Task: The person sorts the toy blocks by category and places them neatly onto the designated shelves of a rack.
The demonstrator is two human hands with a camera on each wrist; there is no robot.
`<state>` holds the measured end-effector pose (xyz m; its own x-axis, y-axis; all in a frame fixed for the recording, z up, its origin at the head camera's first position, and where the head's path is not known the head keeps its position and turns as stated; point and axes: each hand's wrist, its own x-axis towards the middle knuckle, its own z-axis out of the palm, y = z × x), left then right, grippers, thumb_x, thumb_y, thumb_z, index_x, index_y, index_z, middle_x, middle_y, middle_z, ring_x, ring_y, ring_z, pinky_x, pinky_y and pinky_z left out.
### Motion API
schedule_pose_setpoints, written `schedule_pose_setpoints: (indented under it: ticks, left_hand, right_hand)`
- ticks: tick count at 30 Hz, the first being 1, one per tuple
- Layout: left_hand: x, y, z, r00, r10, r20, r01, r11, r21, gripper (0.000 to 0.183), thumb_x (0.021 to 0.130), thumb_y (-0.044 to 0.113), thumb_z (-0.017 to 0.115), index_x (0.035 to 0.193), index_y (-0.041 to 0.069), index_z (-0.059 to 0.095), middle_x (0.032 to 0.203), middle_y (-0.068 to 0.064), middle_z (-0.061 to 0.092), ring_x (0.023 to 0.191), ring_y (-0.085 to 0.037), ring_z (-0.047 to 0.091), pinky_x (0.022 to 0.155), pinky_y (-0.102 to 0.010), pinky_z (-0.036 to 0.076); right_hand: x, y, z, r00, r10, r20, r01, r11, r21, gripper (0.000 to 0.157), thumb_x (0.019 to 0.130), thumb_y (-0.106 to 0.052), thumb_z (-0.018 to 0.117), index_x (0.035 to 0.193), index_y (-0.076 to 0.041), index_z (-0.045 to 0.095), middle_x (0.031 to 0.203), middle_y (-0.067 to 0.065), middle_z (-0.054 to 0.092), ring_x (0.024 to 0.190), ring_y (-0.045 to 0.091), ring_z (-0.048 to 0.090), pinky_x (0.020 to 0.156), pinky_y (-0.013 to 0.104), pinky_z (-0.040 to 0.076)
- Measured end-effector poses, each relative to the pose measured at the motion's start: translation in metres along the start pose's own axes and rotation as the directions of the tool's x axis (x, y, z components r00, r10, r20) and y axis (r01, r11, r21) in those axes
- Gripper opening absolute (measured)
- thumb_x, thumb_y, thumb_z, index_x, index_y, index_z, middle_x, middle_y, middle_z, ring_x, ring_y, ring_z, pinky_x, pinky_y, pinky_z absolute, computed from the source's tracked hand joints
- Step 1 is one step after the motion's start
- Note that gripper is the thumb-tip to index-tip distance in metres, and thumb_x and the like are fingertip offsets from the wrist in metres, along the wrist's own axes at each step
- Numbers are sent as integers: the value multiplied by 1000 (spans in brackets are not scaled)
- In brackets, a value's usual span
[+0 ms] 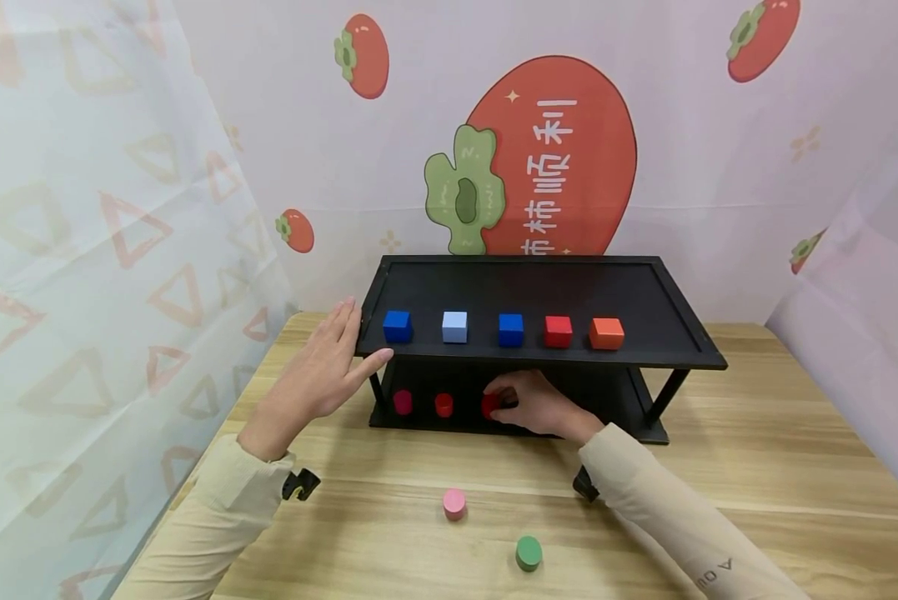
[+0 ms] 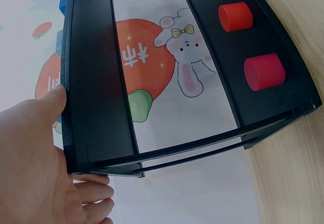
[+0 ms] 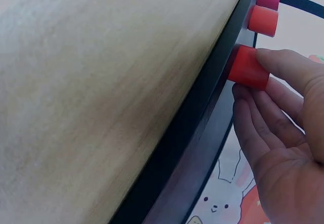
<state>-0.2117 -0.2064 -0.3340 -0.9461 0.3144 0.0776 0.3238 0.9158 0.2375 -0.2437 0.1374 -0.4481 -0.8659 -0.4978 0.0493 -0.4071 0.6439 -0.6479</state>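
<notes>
A black two-tier shelf stands on the table. My left hand rests against the left end of its upper tier, fingers straight, thumb at the front corner. In the right wrist view, my right hand pinches a red cylinder block between thumb and fingers at the lower tier. To its left on that tier stand an orange-red cylinder and a crimson cylinder. On the table in front lie a pink cylinder and a green cylinder.
Along the upper tier's front sit a blue cube, a light blue cube, another blue cube, a red cube and an orange cube. A shelf post stands right of my right hand. Printed cloth surrounds the table.
</notes>
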Motion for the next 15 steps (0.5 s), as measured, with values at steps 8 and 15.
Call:
schedule_pose_setpoints:
  ticks: [8,15]
  left_hand:
    - [-1,0,0,1000,-2,6,2,1000,8,98,108,66,38,168,-4,4,179,-20,2,166,-41,3,135,-59,9]
    - [0,1,0,1000,0,4,0,1000,0,99,108,67,37,168,-3,3,179,-20,1,166,-41,3,135,-59,9]
  right_hand:
    - [-11,-5,-9,999,-36,2,36,999,-18,37,92,-14,82,127,-6,74,125,11,76,114,27,75,100,45,62]
    - [-34,-14,-27,993,-114,39,117,989,-87,35,93,-16,82,125,-4,75,125,11,77,112,26,76,98,44,63]
